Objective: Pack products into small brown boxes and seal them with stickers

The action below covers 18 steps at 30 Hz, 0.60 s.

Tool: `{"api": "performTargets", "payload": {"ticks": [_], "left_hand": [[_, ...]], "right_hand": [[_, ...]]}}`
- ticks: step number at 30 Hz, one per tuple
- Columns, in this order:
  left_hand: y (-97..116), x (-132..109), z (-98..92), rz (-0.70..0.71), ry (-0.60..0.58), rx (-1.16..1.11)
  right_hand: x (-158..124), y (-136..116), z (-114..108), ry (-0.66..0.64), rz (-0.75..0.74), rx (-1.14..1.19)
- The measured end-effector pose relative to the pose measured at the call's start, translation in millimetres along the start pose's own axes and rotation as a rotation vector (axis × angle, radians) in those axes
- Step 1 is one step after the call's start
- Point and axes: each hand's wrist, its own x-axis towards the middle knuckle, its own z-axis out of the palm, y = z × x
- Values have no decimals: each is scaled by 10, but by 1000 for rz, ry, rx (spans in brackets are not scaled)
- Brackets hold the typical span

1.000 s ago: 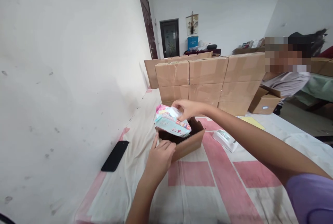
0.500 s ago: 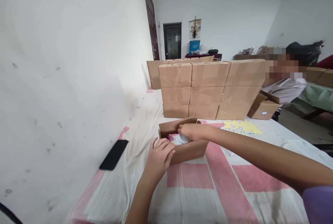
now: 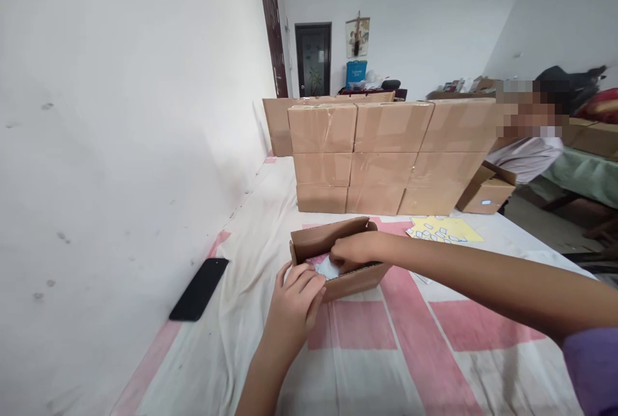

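Note:
An open cardboard box [image 3: 357,282] stands on the cloth in front of me, its flaps up. My left hand [image 3: 298,290] grips the near left corner, fingers bent over the rim. Inside the box lies a white and pink item [image 3: 328,267], perhaps a packet; its kind is unclear. My right hand [image 3: 352,251] reaches in from the right with curled fingers against this white item. The box wall and the hand itself hide those fingertips.
Taped cardboard boxes [image 3: 381,161] are stacked behind the open box. A yellow sheet with small labels [image 3: 444,229] lies to the right, a black phone [image 3: 199,290] at left by the wall. Another open box [image 3: 487,190] and a person [image 3: 526,155] are at the far right.
My right hand has gone a little deeper into the box, and the white item sits lower under it. My left hand stays at the corner. The view has tilted down slightly.

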Motion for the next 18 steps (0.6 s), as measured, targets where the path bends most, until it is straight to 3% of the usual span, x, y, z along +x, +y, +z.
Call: {"api": "performTargets", "payload": {"ticks": [2,7,14,18], "left_hand": [[-24,-2,20,5,14,-7],[-113,-5,72,7,12,-20],[-228,-41,121,36,-11,-34],[-302,-36,201,71,53,-26]], "right_hand": [[58,-16,-44,-205,25,-141],[221,-3,-38,-318,-13,-140],[288,22,72,-356,-64,-279],[341,45,114,-240,-94,-229]]}}
